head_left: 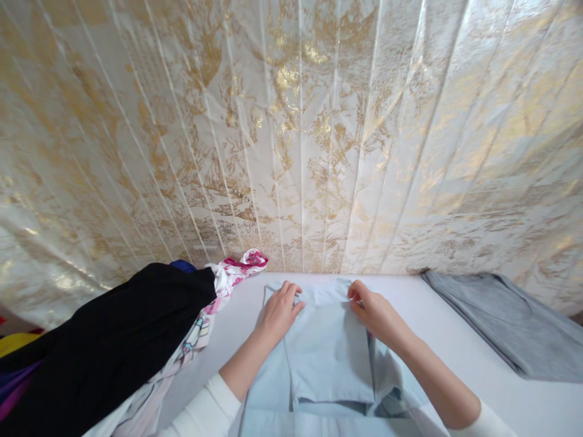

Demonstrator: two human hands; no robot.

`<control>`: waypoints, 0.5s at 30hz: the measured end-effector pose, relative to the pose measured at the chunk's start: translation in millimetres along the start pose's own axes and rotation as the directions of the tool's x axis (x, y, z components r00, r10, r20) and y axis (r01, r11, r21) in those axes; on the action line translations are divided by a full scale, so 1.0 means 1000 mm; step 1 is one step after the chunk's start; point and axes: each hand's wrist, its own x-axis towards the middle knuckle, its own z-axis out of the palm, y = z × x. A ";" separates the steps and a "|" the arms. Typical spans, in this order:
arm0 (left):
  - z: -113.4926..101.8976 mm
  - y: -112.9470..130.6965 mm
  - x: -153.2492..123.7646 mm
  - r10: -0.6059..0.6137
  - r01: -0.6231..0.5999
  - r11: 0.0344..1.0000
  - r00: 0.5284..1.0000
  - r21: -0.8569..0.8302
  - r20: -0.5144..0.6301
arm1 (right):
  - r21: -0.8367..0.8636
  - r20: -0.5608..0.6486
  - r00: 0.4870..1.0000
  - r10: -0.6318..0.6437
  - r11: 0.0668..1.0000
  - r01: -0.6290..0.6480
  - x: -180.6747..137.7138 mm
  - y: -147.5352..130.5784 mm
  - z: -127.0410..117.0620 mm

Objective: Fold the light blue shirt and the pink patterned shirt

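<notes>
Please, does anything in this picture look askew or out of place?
No damage or spill stands out. The light blue garment is bunched at its right side, unlike its flatter middle. At the left, a black garment lies over a crumpled white-and-pink garment, untidy compared with the folded grey garment at the right.

Light blue garment (332,352): near end cut off by the bottom edge; white sleeves (204,409) likewise. I cannot tell whether the right hand (376,312) pinches its cloth. Black cloth (122,340) partly hides printed cloth (198,334), leaves my view at left; grey garment (505,321) at right. Fine marks on gold-patterned sheeting (282,121) too small to read.
</notes>
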 end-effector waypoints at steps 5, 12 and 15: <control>-0.003 0.001 -0.004 -0.010 0.010 0.999 1.000 0.034 -0.005 | -0.203 0.109 0.993 0.050 0.979 -0.027 0.000 0.003 0.012; -0.009 0.011 -0.009 0.066 -0.069 0.997 0.996 0.045 0.057 | -0.268 0.104 0.994 -0.042 0.961 0.068 -0.010 -0.010 -0.006; -0.017 0.027 -0.026 0.103 -0.105 0.994 0.992 0.036 0.067 | -0.113 0.227 0.951 -0.208 0.965 0.237 -0.018 -0.009 -0.016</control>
